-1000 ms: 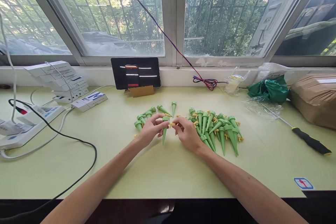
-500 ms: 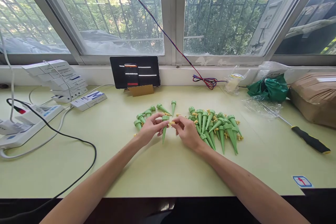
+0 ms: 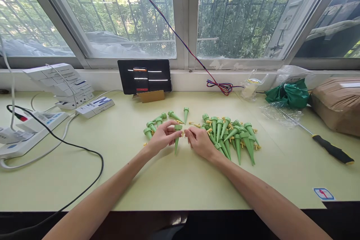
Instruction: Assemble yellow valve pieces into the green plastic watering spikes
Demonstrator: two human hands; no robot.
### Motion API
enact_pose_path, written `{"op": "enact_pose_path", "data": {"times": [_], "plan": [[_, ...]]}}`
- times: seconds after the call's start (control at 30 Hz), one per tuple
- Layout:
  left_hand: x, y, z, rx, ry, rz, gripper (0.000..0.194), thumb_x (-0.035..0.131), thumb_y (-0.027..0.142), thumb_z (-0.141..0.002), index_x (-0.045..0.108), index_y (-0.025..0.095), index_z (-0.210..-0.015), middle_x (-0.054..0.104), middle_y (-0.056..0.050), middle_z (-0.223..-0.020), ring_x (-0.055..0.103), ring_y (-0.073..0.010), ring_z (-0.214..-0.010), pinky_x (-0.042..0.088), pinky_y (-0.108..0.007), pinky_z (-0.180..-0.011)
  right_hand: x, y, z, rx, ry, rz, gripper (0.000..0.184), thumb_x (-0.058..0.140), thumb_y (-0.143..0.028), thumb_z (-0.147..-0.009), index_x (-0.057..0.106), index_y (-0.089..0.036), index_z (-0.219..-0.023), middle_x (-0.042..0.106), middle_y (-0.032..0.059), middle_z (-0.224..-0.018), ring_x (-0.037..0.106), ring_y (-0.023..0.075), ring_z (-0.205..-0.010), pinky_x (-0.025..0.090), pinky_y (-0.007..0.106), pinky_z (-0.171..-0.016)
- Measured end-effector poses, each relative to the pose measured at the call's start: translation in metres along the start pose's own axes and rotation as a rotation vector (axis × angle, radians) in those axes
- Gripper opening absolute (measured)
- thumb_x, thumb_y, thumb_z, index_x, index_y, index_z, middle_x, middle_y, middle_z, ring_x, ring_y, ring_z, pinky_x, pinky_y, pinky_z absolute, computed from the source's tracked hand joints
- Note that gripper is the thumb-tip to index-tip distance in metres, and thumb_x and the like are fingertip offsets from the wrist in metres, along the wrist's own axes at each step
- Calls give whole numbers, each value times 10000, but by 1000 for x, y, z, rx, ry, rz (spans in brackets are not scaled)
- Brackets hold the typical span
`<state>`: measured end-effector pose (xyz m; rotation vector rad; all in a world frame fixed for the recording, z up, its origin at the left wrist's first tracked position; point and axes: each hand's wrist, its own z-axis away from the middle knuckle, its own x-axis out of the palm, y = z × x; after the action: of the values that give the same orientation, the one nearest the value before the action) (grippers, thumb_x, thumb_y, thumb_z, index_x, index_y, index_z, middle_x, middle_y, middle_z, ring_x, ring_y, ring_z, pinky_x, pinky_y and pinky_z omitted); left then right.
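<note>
My left hand (image 3: 161,137) pinches a green plant watering spike (image 3: 177,139) near its cap, the point hanging downward. A small yellow valve (image 3: 182,134) shows at the side of that cap, between the two hands. Close beside it, my right hand (image 3: 200,141) has its thumb and fingers pressed together; whether they grip anything is hidden. Several green spikes (image 3: 220,129) with yellow valves lie heaped by the right hand. More spikes (image 3: 147,132) lie behind the left hand, and one spike (image 3: 186,114) is farther back. Loose yellow valves (image 3: 194,123) lie behind the hands.
A tablet (image 3: 144,77) leans at the back by the window. Stacked white boxes (image 3: 66,82), a power strip (image 3: 33,135) and a black cable (image 3: 92,153) are on the left. On the right are a screwdriver (image 3: 332,149), a green bag (image 3: 289,94) and a brown package (image 3: 337,105).
My right fingertips have drawn slightly right, away from the spike's cap, and the yellow valve shows less between the hands. My left hand still holds the spike in nearly the same place.
</note>
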<state>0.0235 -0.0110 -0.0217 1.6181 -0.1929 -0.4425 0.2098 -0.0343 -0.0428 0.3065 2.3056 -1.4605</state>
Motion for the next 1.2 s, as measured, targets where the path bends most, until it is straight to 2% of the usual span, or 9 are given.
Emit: {"op": "enact_pose_path", "data": {"times": [0.17, 0.3, 0.4, 0.57, 0.73, 0.9, 1.0, 1.2], "plan": [[1, 2, 0, 0, 44, 10, 400, 755, 453, -765, 613, 210, -1049, 604, 21, -654, 478, -89, -479, 358, -218, -451, 0, -3, 0, -6, 35, -55, 178, 530, -352, -947, 607, -193, -926, 668, 23, -791, 560, 129, -564, 436, 255, -585], [0, 2, 0, -3, 58, 12, 383, 751, 449, -770, 603, 213, -1033, 581, 33, -630, 474, -90, -489, 358, -213, -450, 0, -4, -1, -1, 41, -85, 97, 560, -285, -913, 587, -192, -910, 673, 24, -824, 559, 122, -553, 437, 254, -583], [1, 2, 0, -7, 50, 1, 386, 744, 441, -781, 596, 210, -1053, 614, 18, -667, 465, -82, -486, 359, -212, -452, 0, -2, -1, 8, 39, -81, 125, 532, -282, -928, 587, -189, -863, 652, 16, -756, 547, 125, -549, 428, 252, -576], [4, 4, 1, 19, 36, -9, 398, 753, 430, -767, 597, 198, -1050, 596, 23, -635, 444, -80, -459, 342, -212, -432, 0, 0, -1, 13, 3, -37, 291, 456, -331, -978, 544, -202, -732, 574, -8, -609, 517, 127, -521, 409, 250, -566], [4, 5, 1, 28, 33, -17, 387, 750, 423, -774, 599, 195, -1048, 555, 36, -604, 438, -79, -459, 344, -208, -432, 1, 0, -1, 29, 1, -34, 362, 417, -370, -996, 515, -206, -688, 548, -8, -576, 499, 128, -500, 399, 255, -550], [3, 3, 0, 21, 45, -17, 389, 745, 429, -781, 596, 200, -1058, 607, 10, -680, 457, -80, -482, 350, -207, -445, 0, -2, -1, 19, 22, -59, 248, 473, -375, -967, 572, -195, -828, 610, 8, -716, 530, 125, -553, 418, 248, -563], [2, 2, 0, 25, 52, -26, 379, 733, 430, -795, 595, 204, -1066, 584, 18, -662, 464, -86, -493, 354, -210, -455, 0, -2, -1, 13, 25, -78, 192, 517, -371, -938, 568, -193, -886, 634, 26, -815, 537, 125, -571, 426, 254, -566], [1, 0, 1, 32, 20, -44, 391, 765, 381, -772, 599, 220, -1087, 458, 63, -591, 427, -84, -501, 348, -203, -463, -1, -3, 0, 28, 22, -87, 191, 481, -328, -949, 555, -195, -834, 566, -8, -675, 516, 130, -549, 407, 254, -572]]}}
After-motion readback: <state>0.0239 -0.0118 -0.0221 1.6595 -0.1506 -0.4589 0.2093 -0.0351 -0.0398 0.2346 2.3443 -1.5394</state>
